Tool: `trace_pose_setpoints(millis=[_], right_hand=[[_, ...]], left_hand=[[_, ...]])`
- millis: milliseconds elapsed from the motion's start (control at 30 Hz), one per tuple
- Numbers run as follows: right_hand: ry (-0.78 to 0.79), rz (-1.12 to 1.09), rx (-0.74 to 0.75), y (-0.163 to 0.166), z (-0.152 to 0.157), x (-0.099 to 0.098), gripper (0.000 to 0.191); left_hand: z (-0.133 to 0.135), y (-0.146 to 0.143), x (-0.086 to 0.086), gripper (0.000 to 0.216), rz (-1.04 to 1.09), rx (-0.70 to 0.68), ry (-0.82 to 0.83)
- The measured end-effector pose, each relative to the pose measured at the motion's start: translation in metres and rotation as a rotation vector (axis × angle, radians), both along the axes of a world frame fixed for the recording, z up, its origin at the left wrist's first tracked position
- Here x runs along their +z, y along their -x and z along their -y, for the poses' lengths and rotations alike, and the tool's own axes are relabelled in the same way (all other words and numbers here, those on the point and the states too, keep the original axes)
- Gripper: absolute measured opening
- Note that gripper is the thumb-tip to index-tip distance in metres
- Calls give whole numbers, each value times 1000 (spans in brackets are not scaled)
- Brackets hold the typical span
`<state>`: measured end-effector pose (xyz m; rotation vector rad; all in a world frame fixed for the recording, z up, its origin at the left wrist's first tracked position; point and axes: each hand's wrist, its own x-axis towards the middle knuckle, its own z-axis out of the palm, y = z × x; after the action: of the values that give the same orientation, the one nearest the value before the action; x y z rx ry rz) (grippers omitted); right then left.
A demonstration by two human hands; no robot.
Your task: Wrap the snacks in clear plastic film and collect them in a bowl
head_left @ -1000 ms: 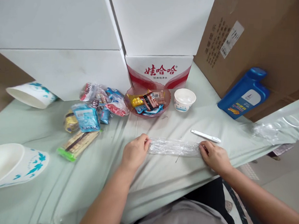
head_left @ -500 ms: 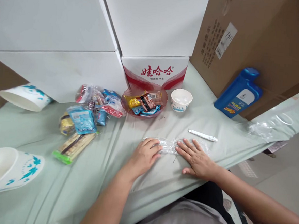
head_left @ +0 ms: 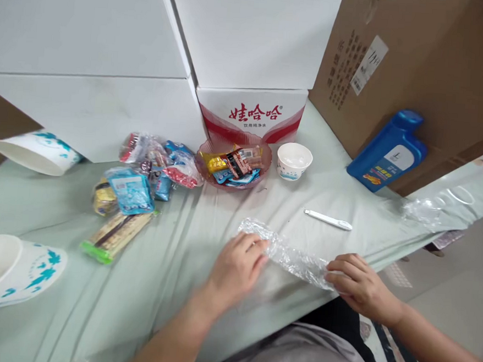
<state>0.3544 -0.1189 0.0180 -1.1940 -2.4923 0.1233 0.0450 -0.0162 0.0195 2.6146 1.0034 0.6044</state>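
A crumpled strip of clear plastic wrap (head_left: 292, 256) stretches slantwise between my two hands, near the front of the cloth-covered table (head_left: 163, 291). My left hand (head_left: 235, 266) is closed on its left part, with a loose end showing beyond the fingers. At the right end, my right hand (head_left: 360, 283) pinches the wrap, fingers curled around it. A white box cutter (head_left: 328, 219) lies on the cloth just beyond the wrap. Further back sits a small paper cup (head_left: 294, 161) beside a pink glass bowl (head_left: 234, 166) of packaged snacks.
Several wrapped snacks (head_left: 130, 191) are heaped left of the bowl. Two large paper cups lie tipped at the left, the nearer cup (head_left: 38, 274) on its side. White boxes (head_left: 250, 112) and a cardboard box (head_left: 397, 76) stand behind; a blue bottle (head_left: 388, 152) leans there.
My hands lay flattening the wrap on the table; now both grip it. My right hand has moved right and toward me, and the wrap slants with it.
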Motion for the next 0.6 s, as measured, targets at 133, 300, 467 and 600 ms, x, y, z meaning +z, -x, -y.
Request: trace_pose_setpoints(millis=[133,300,467,600], right_hand=[[217,-112,200,34,-10,40,23],[443,-269,317,52,-48,69,22],[462,-295,-1,62,-110,41,17],[377,-185,-95,75,-147,9,15]], left_hand=[[14,-5,4,39,-125,-294,227],[3,0,-1,41,-104,-446,349],[-8,4,-5,40,-81,-457,415],[-10,4,-4,40,-72,-439,433]])
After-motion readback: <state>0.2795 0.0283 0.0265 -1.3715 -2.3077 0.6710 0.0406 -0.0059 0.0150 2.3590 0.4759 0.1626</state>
